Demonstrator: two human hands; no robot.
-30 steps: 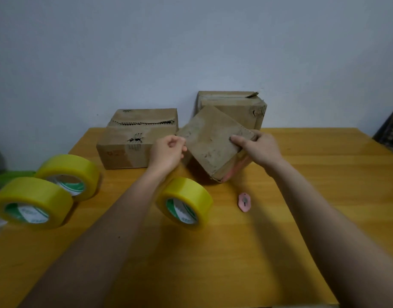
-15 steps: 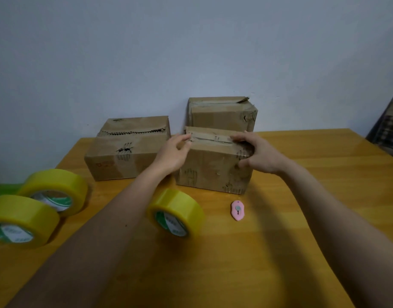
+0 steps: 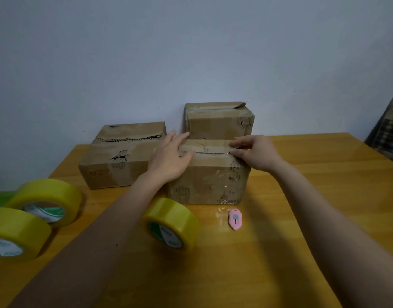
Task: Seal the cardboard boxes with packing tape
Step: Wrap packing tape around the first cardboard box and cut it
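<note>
Moved: the near box (image 3: 210, 181), held tilted in the air between both hands a second ago, now stands flat on the wooden table (image 3: 302, 218); half a second ago the left fingers curled at its top corner, and now they lie straight.
Tape rolls at left: two yellow rolls, the nearest roll (image 3: 12, 235) cut by the frame's left edge and the second roll (image 3: 46, 200) just behind it, touching or nearly so; both stand on edge, as before.
Left box (image 3: 122, 156): flat on the table near the wall, its top seam torn and jagged, unmoved.
Left hand (image 3: 171, 158): open, fingers straight and spread, palm resting on the near box's top left corner.
Middle roll (image 3: 172, 223): yellow, on edge, just in front of the near box, partly behind the left forearm.
Near box top: a flap seam runs along it, with glossy old tape on the front face.
Back box (image 3: 220, 121): against the wall, directly behind the near box, one flap corner lifted.
Pink cutter (image 3: 235, 219): flat on the table, just in front of the near box's right corner.
Right hand (image 3: 255, 153): fingers bent, thumb and fingertips pinching at the seam on the box's top right end.
</note>
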